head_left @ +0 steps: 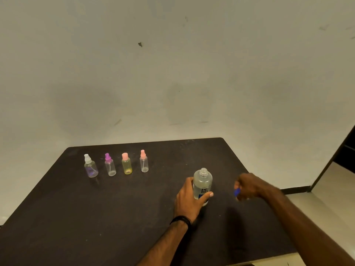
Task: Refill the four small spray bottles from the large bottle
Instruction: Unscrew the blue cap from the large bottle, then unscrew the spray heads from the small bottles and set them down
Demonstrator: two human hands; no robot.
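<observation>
Dark table [96, 217]: left hand [189, 200] grips uncapped large bottle [202, 184] lettered "re nu"; right hand [247, 187] pinches blue cap [236, 192].

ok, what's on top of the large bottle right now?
Nothing. The large bottle stands with its threaded neck bare, gripped by the left hand. The right hand holds a small blue piece, likely the cap; fingers cover most of it.
</observation>
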